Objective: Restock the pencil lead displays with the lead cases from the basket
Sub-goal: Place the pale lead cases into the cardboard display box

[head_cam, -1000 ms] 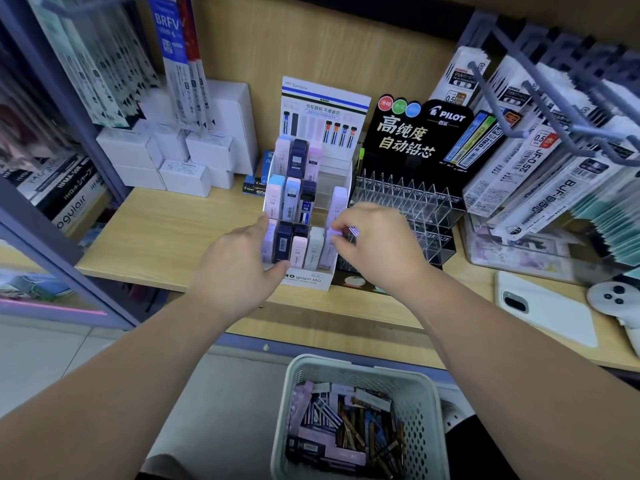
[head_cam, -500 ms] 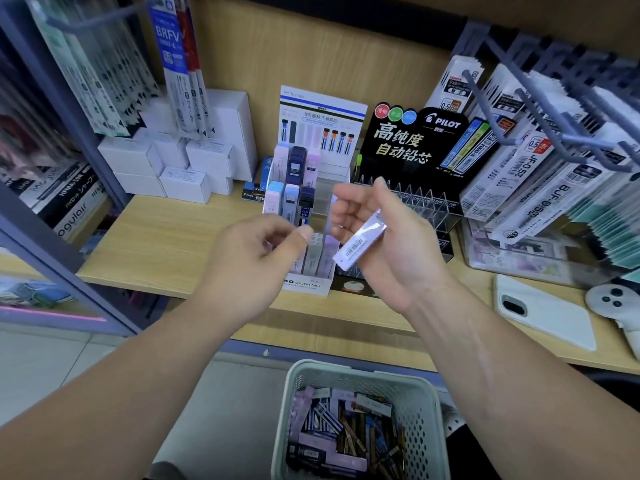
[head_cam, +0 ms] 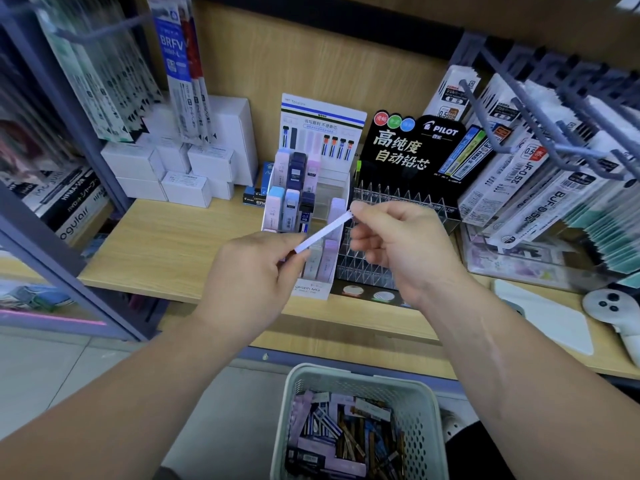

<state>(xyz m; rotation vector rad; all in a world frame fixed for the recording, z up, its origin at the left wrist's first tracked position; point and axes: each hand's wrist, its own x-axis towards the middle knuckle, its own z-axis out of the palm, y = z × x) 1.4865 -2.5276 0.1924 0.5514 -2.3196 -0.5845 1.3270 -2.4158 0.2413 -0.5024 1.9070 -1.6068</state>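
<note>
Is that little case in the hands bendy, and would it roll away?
Probably stiff: the lead case looks straight though the left hand and right hand pinch only its ends. Likely light, since that pinch carries it. It looks flat, so probably won't roll.

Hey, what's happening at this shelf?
A person is restocking pencil lead. The left hand and right hand pinch one pale lead case by its ends in front of the white display, which is partly filled. The clear rack beside it looks empty. More cases lie in the basket below.
</note>
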